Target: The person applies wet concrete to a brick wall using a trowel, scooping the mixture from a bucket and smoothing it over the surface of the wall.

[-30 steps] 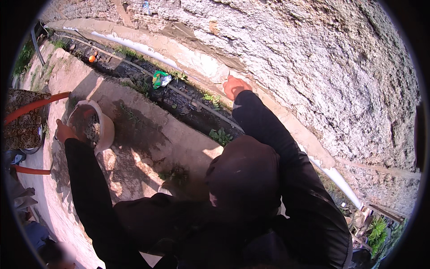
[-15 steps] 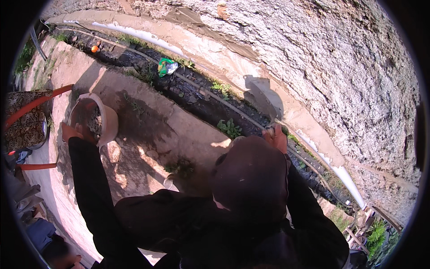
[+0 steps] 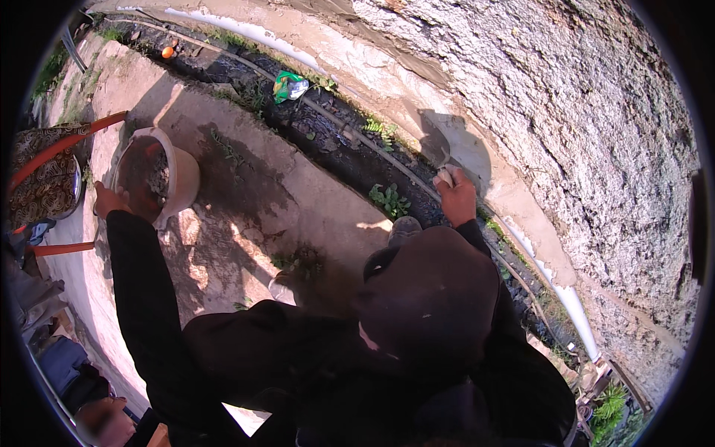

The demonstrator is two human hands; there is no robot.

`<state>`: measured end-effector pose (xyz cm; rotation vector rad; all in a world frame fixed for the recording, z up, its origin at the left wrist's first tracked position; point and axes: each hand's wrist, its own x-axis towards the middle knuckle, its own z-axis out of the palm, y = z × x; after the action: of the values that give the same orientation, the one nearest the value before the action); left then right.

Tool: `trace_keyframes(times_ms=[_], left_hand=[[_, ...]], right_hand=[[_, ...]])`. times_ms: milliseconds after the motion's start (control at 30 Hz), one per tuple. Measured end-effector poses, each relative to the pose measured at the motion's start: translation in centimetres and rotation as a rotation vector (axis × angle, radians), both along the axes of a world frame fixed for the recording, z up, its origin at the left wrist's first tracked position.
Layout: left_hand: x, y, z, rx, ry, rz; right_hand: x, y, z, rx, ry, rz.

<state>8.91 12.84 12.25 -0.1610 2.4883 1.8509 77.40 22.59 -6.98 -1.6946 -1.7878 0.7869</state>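
My left hand (image 3: 112, 201) grips the near left side of a pale bucket (image 3: 182, 179), its thumb over the rim. Wet grey mortar (image 3: 153, 179) lies inside the bucket, which stands tilted on the concrete ledge. By the foot of the rough wall (image 3: 551, 127), my right hand (image 3: 457, 200) is closed around the pale handle of a trowel (image 3: 445, 177). A thin curved neck runs up from the handle; the blade blends into the smooth mortar band (image 3: 477, 156) and shadow. My dark-clad knee (image 3: 428, 290) rises between my arms.
A dark drainage ditch (image 3: 320, 134) runs between ledge and wall, with a thin pipe (image 3: 387, 158), a green plastic bag (image 3: 289, 87), an orange ball (image 3: 167, 52) and weeds (image 3: 389, 201). At left are an orange-framed seat (image 3: 63, 156) with patterned cloth and, lower, another person (image 3: 104, 421).
My right hand has moved up along the wall base, clear of my knee, with the trowel. The left hand stays on the bucket. The whole view has shifted slightly.
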Motion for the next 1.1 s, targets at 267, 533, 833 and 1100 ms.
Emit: trace_keyframes(times_ms=[267, 533, 833, 1100], left_hand=[[1.0, 3.8, -2.5, 0.081, -0.095, -0.052], [-1.4, 3.9, -4.1, 0.079, -0.089, -0.058], [-2.1, 3.1, -3.8, 0.078, -0.062, -0.080], [0.4, 5.3, -3.3, 0.118, -0.071, -0.023]], right_hand=[[5.1, -1.0, 6.2, -0.092, -0.017, -0.173], [5.0, -2.9, 3.6, -0.135, -0.296, -0.047], [13.5, -2.5, 11.1, -0.141, -0.302, 0.146], [14.8, -0.9, 11.4, -0.140, -0.681, 0.061]])
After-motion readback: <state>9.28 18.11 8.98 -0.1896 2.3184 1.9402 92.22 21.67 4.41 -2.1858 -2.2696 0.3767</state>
